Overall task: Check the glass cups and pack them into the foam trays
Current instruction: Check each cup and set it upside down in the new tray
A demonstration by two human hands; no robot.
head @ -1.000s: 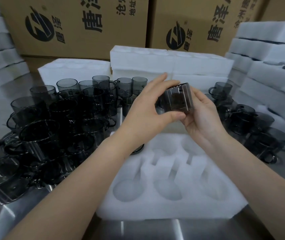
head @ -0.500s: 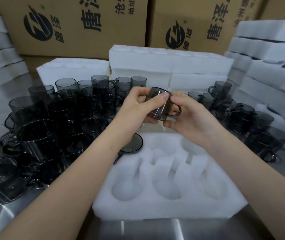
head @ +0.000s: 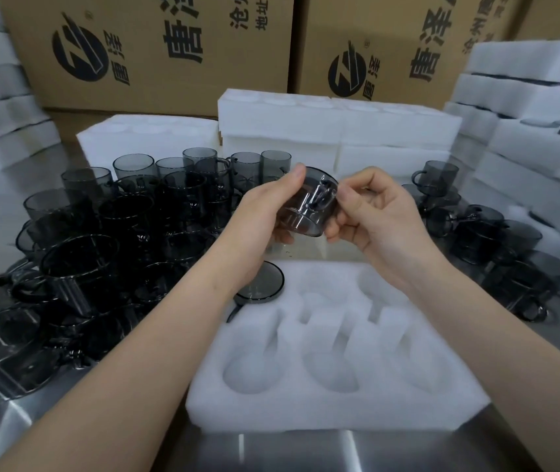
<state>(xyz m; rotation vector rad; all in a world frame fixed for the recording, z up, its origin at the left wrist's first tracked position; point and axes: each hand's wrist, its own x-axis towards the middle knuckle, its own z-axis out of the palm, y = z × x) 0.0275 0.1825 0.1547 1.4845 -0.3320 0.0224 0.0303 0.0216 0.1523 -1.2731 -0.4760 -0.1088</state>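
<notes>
I see my left hand (head: 265,216) gripping a dark glass cup (head: 309,209), thumb on its upper rim and fingers curled beneath. My right hand (head: 373,216) pinches the cup's right side with bent fingers. The cup is tilted, handle towards me, in the air over the far edge of the white foam tray (head: 339,400) on the steel worktop (head: 288,451). More cups (head: 101,233) crowd the worktop to the left.

Packing workshop: cartons (head: 203,93), stacked foam trays (head: 530,97)
</notes>
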